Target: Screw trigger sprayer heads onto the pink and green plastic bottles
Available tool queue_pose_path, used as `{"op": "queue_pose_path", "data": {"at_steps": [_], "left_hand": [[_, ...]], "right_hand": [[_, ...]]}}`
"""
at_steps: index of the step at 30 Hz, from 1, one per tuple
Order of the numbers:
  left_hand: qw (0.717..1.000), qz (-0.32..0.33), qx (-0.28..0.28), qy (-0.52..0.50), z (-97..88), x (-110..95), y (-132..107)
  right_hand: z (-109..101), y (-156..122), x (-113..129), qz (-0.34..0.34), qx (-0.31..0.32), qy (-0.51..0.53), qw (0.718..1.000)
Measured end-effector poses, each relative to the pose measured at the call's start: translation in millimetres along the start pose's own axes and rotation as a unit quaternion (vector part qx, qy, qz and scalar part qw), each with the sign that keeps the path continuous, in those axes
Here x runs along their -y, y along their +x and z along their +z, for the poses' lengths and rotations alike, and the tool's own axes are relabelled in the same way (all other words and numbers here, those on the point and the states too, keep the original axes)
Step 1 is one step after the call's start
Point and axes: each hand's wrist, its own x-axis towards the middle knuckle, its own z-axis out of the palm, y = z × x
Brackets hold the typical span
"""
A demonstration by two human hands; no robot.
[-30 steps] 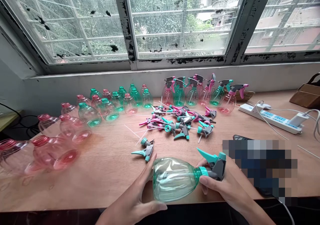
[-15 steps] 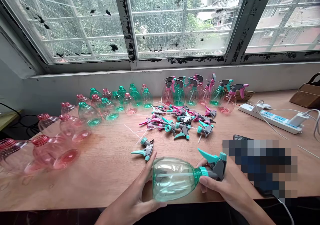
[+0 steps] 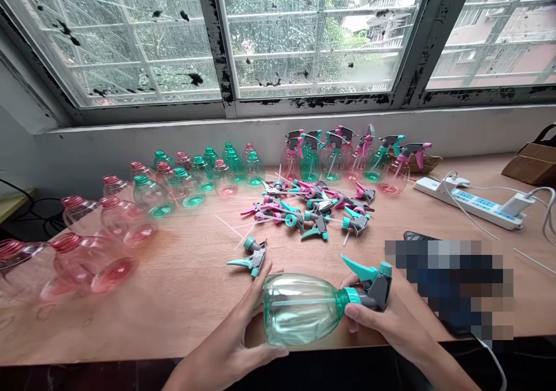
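A clear green spray bottle lies on its side just above the near edge of the wooden table. My left hand is wrapped round its wide base. My right hand grips the grey and teal trigger head fitted on its neck. One loose teal and grey trigger head lies on the table just beyond my left hand.
A heap of loose pink and teal trigger heads lies mid-table. Several capless pink and green bottles stand at the left, several finished sprayers at the back. A white power strip and a brown box are at the right.
The green bottle has turned slightly about its long axis between my hands; the reflections on its wall shifted. Both hands stay in place.
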Motion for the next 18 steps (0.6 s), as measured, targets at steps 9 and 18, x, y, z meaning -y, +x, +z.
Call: {"op": "queue_pose_path", "data": {"at_steps": [9, 18], "left_hand": [[1.000, -0.019, 0.004, -0.009, -0.3, 0.5, -0.1], [1.000, -0.012, 0.010, 0.013, -0.4, -3.0, 1.8]], "right_hand": [[-5.9, 1.4, -7.4, -0.007, 0.007, -0.013, 1.000], [-7.5, 3.0, -7.3, 0.000, 0.005, 0.000, 1.000]]}}
